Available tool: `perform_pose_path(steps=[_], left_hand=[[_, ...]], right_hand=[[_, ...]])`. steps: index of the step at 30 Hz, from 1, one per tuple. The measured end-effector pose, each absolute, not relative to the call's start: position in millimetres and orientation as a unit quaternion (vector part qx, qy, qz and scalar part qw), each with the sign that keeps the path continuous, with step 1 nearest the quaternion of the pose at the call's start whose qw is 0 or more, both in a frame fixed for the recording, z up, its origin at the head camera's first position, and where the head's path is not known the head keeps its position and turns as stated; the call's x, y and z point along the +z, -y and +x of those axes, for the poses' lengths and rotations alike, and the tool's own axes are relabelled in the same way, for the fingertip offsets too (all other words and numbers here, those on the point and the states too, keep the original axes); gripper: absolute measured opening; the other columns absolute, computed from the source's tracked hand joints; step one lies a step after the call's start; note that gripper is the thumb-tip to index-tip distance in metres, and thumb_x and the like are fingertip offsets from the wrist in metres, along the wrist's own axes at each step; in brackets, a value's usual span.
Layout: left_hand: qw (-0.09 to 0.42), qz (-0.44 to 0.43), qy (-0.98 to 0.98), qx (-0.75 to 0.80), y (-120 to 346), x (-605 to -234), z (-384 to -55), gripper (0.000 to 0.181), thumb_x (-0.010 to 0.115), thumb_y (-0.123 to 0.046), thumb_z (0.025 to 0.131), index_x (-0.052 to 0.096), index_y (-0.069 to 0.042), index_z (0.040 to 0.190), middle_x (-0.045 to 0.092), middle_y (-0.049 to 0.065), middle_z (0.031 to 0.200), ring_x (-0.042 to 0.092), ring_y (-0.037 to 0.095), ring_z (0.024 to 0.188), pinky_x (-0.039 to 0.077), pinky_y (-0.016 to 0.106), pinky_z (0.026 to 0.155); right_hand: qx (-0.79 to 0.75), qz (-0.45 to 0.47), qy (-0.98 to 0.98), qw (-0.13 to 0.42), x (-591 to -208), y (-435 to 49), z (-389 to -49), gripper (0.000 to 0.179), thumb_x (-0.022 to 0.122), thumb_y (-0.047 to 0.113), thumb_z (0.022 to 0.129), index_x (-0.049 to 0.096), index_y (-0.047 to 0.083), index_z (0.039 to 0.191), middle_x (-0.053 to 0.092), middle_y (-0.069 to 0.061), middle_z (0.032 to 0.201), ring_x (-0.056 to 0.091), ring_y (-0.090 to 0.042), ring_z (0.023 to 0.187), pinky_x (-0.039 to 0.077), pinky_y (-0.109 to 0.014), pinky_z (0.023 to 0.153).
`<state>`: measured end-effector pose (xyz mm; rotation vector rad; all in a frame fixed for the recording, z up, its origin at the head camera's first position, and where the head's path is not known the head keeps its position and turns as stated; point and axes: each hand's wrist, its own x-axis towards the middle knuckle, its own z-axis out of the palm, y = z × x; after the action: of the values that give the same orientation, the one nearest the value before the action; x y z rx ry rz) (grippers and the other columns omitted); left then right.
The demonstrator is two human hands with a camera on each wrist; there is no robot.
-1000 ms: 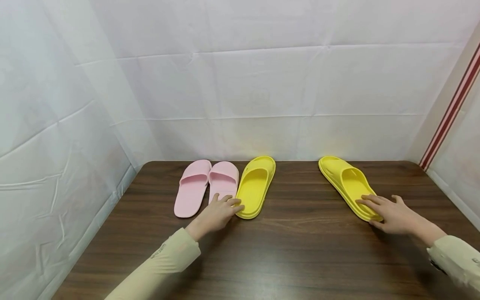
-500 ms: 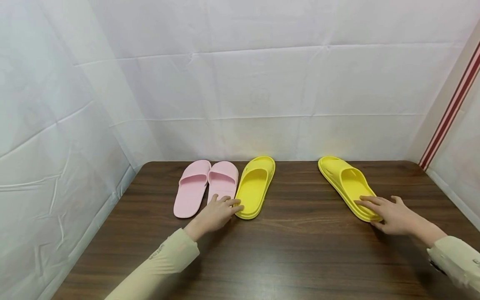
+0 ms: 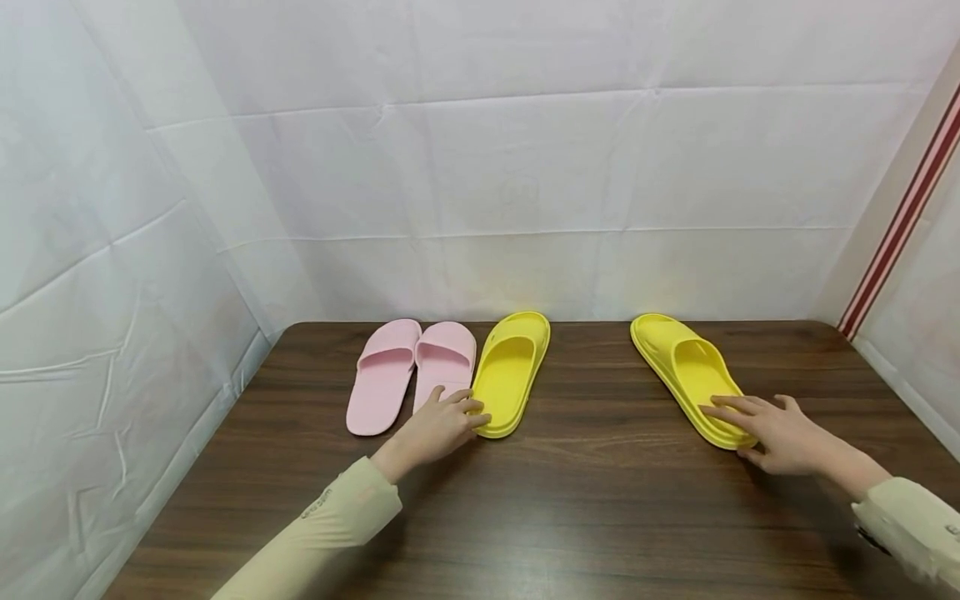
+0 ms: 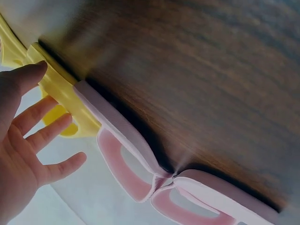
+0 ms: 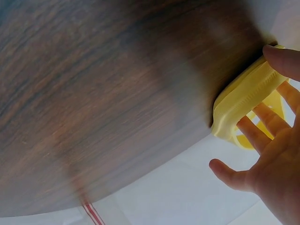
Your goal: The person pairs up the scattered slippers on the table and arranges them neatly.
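A left yellow slipper (image 3: 506, 379) lies beside two pink slippers, and a right yellow slipper (image 3: 697, 375) lies apart, toe angled to the left. My left hand (image 3: 438, 427) is at the left yellow slipper's heel; thumb on its edge, first fingers over its inside, little finger stretched free. At the right yellow slipper's heel, my right hand (image 3: 780, 433) pinches the rim between thumb and fingers, with the little finger spread away. The left pink slipper (image 3: 378, 387) stands farthest left; the right pink slipper (image 3: 444, 354) is partly hidden behind my left hand.
All the slippers sit near the back edge of a dark wooden table (image 3: 570, 517). White sheeting (image 3: 525, 167) hangs behind it and at both sides. A red stripe (image 3: 900, 217) runs down the sheeting at the right.
The right yellow slipper has shifted a little left and toward me, together with my right hand. The left yellow slipper and the pink slippers stay put; my left hand has barely moved.
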<state>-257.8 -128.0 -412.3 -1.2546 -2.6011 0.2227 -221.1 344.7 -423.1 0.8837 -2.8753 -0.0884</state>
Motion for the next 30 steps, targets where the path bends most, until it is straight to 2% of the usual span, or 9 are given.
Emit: perform_pose_path(steps=[9,17,30], left_hand=[[0.126,-0.449,0.880,0.086,124.8,-413.7,-258.4,0.030,0.057,-0.021,0.086,0.060,-0.028,0.115,0.062,-0.003,0.112,0.051,0.022,0.114,0.040,0.048,0.087],[0.118,-0.457,0.877,0.090,120.1,-414.8,-259.5,0.034,0.057,-0.019,0.086,0.057,-0.032,0.117,0.062,-0.005,0.111,0.053,0.016,0.107,0.041,0.047,0.085],[0.118,-0.461,0.873,0.105,116.7,-414.0,-255.8,0.035,0.054,-0.019,0.088,0.055,-0.033,0.120,0.063,-0.005,0.110,0.055,0.016,0.102,0.042,0.041,0.082]], right_hand=[[-0.046,0.303,0.950,0.069,-422.7,-339.4,-219.3,0.069,0.073,0.023,0.068,0.044,0.022,0.130,0.049,-0.008,0.128,0.049,-0.028,0.111,0.032,-0.065,0.081],[-0.034,0.337,0.933,0.121,-430.0,-339.4,-221.1,0.065,0.074,0.030,0.067,0.049,0.024,0.127,0.053,-0.004,0.124,0.053,-0.024,0.104,0.034,-0.060,0.078],[-0.019,0.337,0.934,0.114,-432.3,-328.4,-221.7,0.058,0.070,0.032,0.073,0.049,0.027,0.127,0.054,-0.004,0.124,0.052,-0.024,0.105,0.033,-0.060,0.081]])
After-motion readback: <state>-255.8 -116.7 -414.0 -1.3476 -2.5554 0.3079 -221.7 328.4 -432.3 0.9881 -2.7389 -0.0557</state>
